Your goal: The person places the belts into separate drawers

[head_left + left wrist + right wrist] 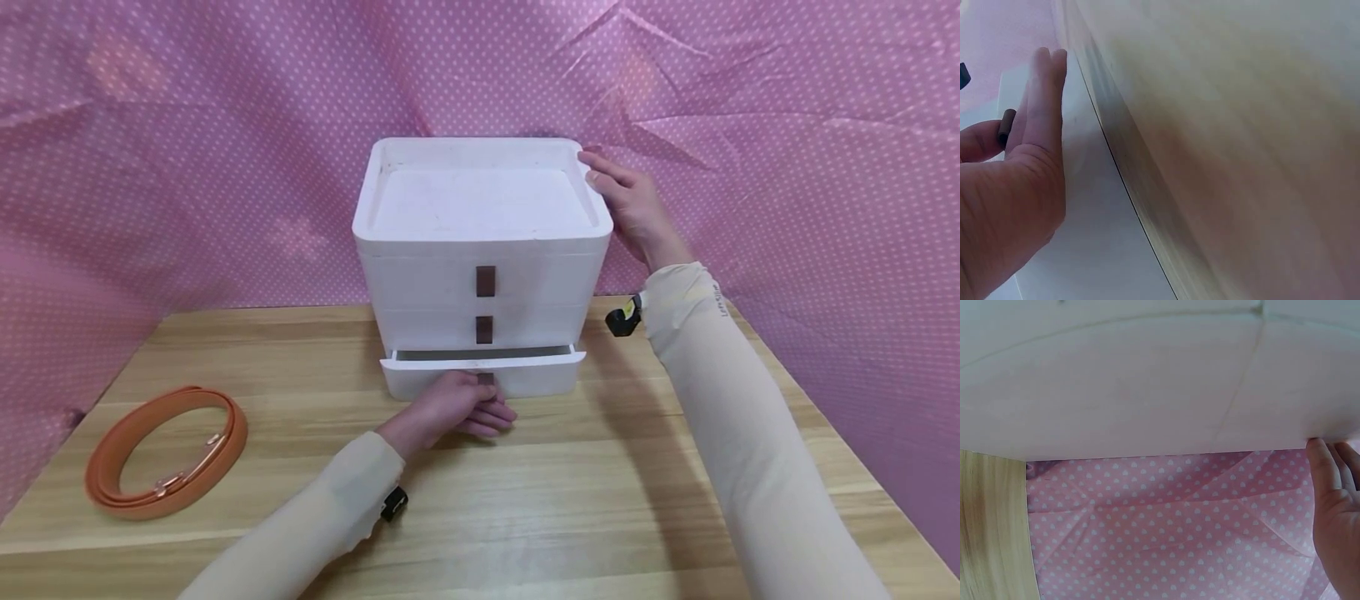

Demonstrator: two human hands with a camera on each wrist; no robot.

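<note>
A white drawer unit [420,287] stands at the back of the table, its top a shallow rimmed tray. Its bottom drawer [540,379] is pulled out a little. My left hand [453,404] pinches the brown pull tab [1007,126] of that drawer between thumb and fingers, the other fingers stretched out below it. At the unit's upper right, my right hand [633,204] rests against the rim and side with its fingers extended. In the right wrist view, its fingertips [1315,447] touch the white side panel [1147,394].
A coiled orange belt [172,492] with a shiny buckle lies on the left of the wooden table [585,500]. Pink dotted cloth [262,167] hangs behind and along both sides. Two more brown tabs mark the upper drawers, both closed.
</note>
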